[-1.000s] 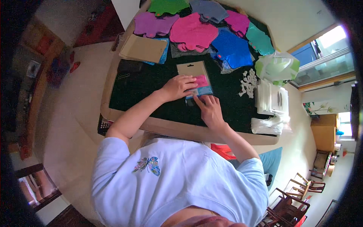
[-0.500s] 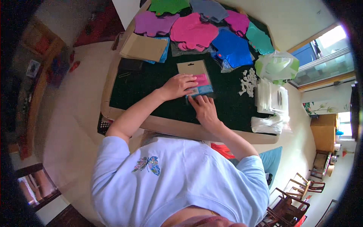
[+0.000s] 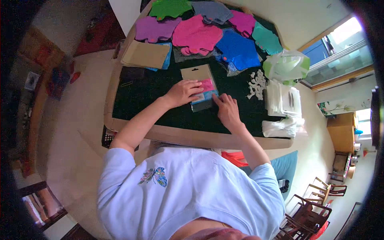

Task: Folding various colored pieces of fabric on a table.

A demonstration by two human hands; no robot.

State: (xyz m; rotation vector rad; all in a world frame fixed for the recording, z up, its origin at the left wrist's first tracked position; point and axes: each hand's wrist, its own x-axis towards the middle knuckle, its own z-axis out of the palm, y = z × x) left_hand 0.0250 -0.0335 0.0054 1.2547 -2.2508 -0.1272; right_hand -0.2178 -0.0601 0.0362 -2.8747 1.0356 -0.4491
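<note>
A clear plastic bag point(image 3: 204, 105) lies on the dark green table covering in front of me. Inside it are a tan card point(image 3: 195, 73) with a hang hole, a folded pink piece point(image 3: 207, 85) and a blue printed band point(image 3: 209, 96). My left hand point(image 3: 185, 94) rests on the bag's left side, fingers stretched flat over the pink piece. At the bag's lower right edge is my right hand point(image 3: 229, 111), its fingers slightly apart and the index fingertip touching the blue band. The bag's lower end lies flat and see-through below the band.
Several stacks of coloured sheets, including pink point(image 3: 197, 35) and blue point(image 3: 239, 50), fill the far side. Tan cards point(image 3: 145, 55) lie at left. White small pieces point(image 3: 256, 85), a plastic carrier bag point(image 3: 286, 67) and clear bag stacks point(image 3: 276, 98) stand at right.
My right hand has moved from the bag's bottom end to its lower right edge, uncovering that end. My left hand stays on the bag. The whole view has shifted slightly.
</note>
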